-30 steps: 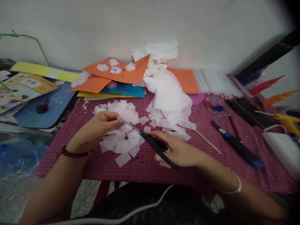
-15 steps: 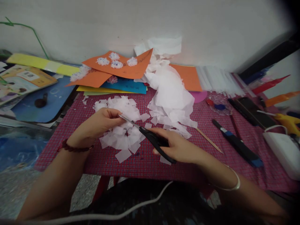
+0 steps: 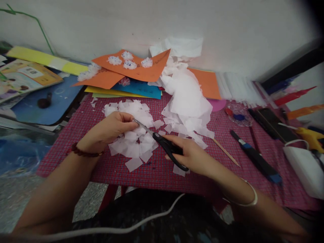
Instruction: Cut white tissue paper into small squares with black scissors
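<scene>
Black-handled scissors (image 3: 164, 144) are in my right hand (image 3: 193, 153), fingers through the handles, blades pointing up and to the left. My left hand (image 3: 115, 128) pinches thumb and fingers together right at the blade tips; whatever lies between them is too small or hidden to make out. Beneath both hands, white square paper pieces (image 3: 134, 163) lie scattered in a loose heap. To the right of it, a pile of larger white thin sheets (image 3: 186, 96) stretches back toward the wall.
Orange sheets (image 3: 157, 69) bearing white crumpled-paper puffs lie at the back. On the right are a wooden stick (image 3: 226, 152), a dark blue-ended tool (image 3: 257, 158), a phone-like black object (image 3: 277, 125) and a yellow glue gun (image 3: 310, 138). Books (image 3: 30, 77) stand left. A checked cloth (image 3: 157, 175) covers the table.
The camera view has shifted slightly. Both hands stay together at the scissors, whose blades look closer to closed; the left fingers still pinch at the tips.
</scene>
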{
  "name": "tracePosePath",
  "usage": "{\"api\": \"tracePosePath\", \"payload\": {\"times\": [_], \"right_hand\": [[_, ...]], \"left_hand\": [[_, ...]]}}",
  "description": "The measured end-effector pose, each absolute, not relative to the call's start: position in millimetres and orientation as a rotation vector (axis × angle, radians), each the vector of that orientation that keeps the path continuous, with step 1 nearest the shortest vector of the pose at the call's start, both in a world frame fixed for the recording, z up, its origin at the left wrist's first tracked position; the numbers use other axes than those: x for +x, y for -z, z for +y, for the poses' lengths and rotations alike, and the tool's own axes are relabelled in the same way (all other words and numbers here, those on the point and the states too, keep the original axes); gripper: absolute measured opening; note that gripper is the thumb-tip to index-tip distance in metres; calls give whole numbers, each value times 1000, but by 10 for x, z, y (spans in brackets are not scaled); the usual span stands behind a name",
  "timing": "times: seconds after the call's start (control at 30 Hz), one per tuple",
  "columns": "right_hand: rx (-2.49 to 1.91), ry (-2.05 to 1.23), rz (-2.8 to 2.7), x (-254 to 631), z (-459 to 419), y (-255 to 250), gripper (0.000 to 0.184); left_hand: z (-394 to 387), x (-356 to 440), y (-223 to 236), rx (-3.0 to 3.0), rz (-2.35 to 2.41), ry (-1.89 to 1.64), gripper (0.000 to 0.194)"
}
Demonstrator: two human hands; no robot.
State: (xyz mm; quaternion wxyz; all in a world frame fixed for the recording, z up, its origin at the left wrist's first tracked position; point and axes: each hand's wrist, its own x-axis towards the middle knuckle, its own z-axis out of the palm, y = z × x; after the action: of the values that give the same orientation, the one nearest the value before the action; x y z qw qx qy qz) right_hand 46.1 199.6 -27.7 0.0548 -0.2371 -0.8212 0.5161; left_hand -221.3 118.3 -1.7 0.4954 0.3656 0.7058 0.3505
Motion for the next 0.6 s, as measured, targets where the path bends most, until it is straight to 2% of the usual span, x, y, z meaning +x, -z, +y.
{"api": "tracePosePath", "payload": {"times": [0.17, 0.4, 0.47, 0.6], "right_hand": [[-770, -1683, -2380, 462, 2015, 327, 60], [-752, -1836, -2151, 432, 2039, 259, 49], [-751, -1940, -2094, 434, 2046, 248, 54], [-576, -2189, -2050, 477, 2085, 271, 76]], "left_hand": [[1167, -2251, 13, 944, 1650, -869, 20], [1117, -2400, -26, 1084, 1625, -1015, 20], [1104, -2412, -40, 1066, 1628, -1073, 19], [1105, -2406, -35, 926, 1598, -1258, 15]]}}
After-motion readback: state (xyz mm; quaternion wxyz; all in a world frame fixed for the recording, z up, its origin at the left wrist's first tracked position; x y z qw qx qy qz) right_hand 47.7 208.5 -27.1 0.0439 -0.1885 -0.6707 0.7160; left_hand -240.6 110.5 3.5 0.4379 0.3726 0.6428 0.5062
